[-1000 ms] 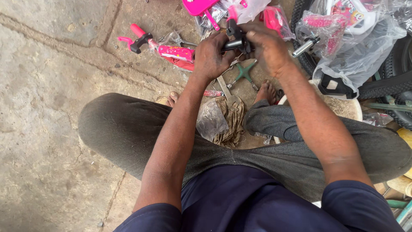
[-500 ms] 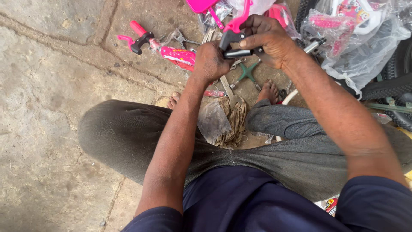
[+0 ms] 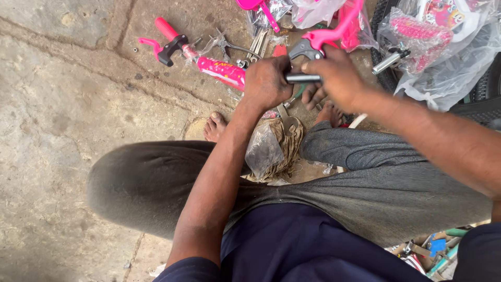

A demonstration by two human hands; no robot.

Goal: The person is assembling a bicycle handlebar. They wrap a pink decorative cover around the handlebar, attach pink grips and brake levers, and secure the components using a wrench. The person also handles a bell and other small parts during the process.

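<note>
While seated cross-legged, a person's left hand [image 3: 267,83] and right hand [image 3: 339,78] both clench a stiff, likely slippery metal bar [image 3: 302,78], best held at its ends.

Down on the ground we've got a worn concrete floor [image 3: 62,120], grey-brown and mottled, stained in patches. A long crack [image 3: 78,49] runs slantwise across its upper left, and a second seam [image 3: 122,23] drops down to meet it. Small pebbles [image 3: 136,77] and grit lie scattered near that line. The light is soft, even daylight, no hard shadows anywhere. At the far right edge, a dark rubber tyre [image 3: 482,89] rests on the ground. No walls or windows in sight.
</note>
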